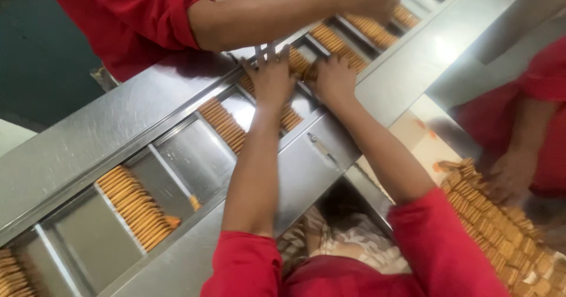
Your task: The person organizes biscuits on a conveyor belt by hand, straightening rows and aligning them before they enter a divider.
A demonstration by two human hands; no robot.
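Both my arms in red sleeves reach forward over a steel conveyor channel (194, 155) split into compartments. My left hand (270, 78) lies flat, fingers spread, on a row of brown biscuits (292, 119) in one compartment. My right hand (333, 79) presses on the neighbouring biscuits (299, 62) right beside it. Whether either hand grips biscuits is hidden under the palms.
More biscuit stacks fill other compartments (138, 205) (223, 123) (337, 42). A person in red across the channel reaches an arm (277, 11) over the far biscuits. At right, another person's hand (512, 173) rests by long rows of biscuits (495, 226) on a steel surface.
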